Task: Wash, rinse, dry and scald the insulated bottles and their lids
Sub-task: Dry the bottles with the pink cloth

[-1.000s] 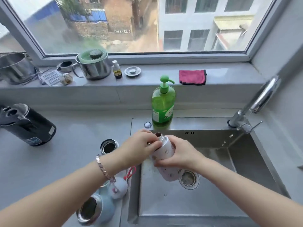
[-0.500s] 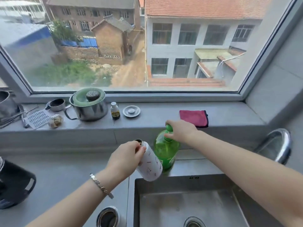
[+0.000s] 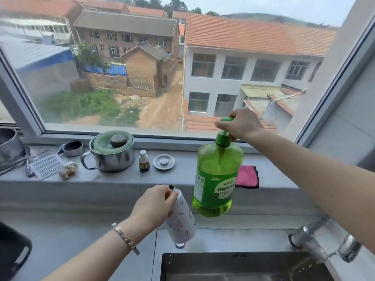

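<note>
The left hand (image 3: 151, 207) is wrapped round the neck of a white insulated bottle (image 3: 181, 222) with small printed figures. The thumb lies by the open, lidless mouth, and the bottle tilts with its mouth toward 11 o'clock. Its inside cannot be seen. It is held above the bench (image 3: 71, 240), just behind the back rim of the steel sink (image 3: 203, 260). A metal bracelet (image 3: 125, 239) sits on that wrist.

At 2 o'clock from it, just beside it, the right hand (image 3: 241, 124) closes its fingers on the pump head of a green dish-soap bottle (image 3: 217, 179). Green liquid shows darkest in the lowest part. Whether its base touches the bench is unclear.

On the window sill (image 3: 186, 159) at 10 o'clock stands a steel pot (image 3: 111, 157) covered by a green lid, with a small brown vial (image 3: 144, 161) and a round metal disc (image 3: 164, 162) beside it. A pink cloth (image 3: 247, 176) lies behind the soap bottle. The tap (image 3: 316, 246) is at 4 o'clock.
</note>
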A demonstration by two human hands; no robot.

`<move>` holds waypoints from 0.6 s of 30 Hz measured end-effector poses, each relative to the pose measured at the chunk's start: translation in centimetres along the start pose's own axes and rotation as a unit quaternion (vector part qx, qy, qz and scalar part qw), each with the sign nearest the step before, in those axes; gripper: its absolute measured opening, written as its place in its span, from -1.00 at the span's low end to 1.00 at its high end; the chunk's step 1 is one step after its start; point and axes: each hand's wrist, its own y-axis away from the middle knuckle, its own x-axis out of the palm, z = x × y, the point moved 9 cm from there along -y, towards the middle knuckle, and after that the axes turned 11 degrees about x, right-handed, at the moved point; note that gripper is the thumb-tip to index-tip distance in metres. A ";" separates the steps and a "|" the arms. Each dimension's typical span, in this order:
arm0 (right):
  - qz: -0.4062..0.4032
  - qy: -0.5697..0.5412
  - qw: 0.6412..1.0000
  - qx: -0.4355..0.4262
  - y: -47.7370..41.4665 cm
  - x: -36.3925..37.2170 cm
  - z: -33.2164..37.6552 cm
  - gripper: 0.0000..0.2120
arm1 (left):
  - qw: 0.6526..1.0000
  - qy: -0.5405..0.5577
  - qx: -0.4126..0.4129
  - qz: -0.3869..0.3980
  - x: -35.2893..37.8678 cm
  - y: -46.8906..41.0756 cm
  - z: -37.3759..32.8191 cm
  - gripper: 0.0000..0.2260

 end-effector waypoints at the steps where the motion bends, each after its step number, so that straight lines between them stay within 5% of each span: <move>1: -0.011 -0.010 1.000 0.003 -0.6 -0.8 0.7 -0.71 | 1.000 -0.001 0.003 0.002 -0.2 -0.4 -0.4 -0.69; 7: -0.076 -0.044 0.996 0.020 -4.6 -1.0 1.9 -0.64 | 0.999 0.010 0.031 0.000 -0.9 -3.9 -2.5 -0.69; 18: -0.024 -0.088 0.996 0.001 -9.8 3.8 0.7 -0.72 | 1.000 -0.002 -0.004 0.001 1.1 -6.5 0.4 -0.72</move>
